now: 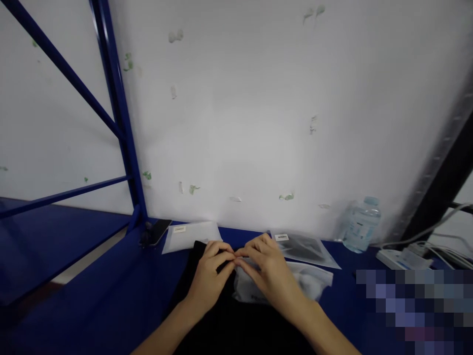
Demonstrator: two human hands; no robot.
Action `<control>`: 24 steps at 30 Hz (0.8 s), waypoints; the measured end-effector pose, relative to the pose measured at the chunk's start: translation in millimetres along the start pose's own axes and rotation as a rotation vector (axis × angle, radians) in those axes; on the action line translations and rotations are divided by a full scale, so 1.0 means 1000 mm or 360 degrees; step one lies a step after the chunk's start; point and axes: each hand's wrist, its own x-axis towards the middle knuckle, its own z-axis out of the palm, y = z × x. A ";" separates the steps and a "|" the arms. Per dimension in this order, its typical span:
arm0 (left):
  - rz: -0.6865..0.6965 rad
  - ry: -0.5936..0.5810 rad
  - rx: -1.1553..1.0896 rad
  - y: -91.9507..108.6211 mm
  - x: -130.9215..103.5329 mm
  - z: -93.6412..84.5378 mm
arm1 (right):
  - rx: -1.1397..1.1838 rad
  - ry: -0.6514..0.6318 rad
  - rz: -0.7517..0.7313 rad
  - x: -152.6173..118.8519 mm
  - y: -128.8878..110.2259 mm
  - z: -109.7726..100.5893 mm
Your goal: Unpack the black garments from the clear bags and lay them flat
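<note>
Left hand [207,277] and right hand [272,273]: fingertips pinched together near the left end of a frosted pouch [313,286], hold on it unclear; apparently fine fingertip work. Pouch: partly beneath right hand, beside black fabric [236,328].

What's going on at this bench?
A person has both hands, left and right, pinched together at the fingertips by the left end of a frosted bag. Whether they grip it is unclear. Black fabric lies beneath. Two labelled packets, one white, one dark, lie behind on the blue surface.
</note>
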 end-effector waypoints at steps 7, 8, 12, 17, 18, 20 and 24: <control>-0.0046 0.0194 -0.0116 0.011 0.027 0.003 | -0.0058 0.0141 -0.0098 0.022 0.000 -0.030; -0.0029 0.0218 -0.0108 0.012 0.031 0.002 | -0.0048 0.0189 -0.0115 0.026 0.000 -0.032; -0.0001 0.0205 0.0029 0.003 0.026 -0.008 | 0.0047 0.0134 -0.0135 0.029 0.000 -0.017; -0.0116 0.0100 0.0108 -0.021 -0.009 -0.023 | 0.0001 -0.0088 -0.0142 0.014 0.001 0.014; -0.0146 0.0096 0.0118 -0.025 -0.015 -0.028 | -0.0035 -0.0095 -0.0145 0.011 0.002 0.013; -0.0212 0.0109 0.0138 -0.030 -0.022 -0.038 | -0.0143 -0.0107 -0.0142 0.004 0.007 0.005; -0.0308 0.0124 0.0178 -0.035 -0.027 -0.052 | -0.0329 -0.0064 -0.0102 -0.014 0.031 -0.023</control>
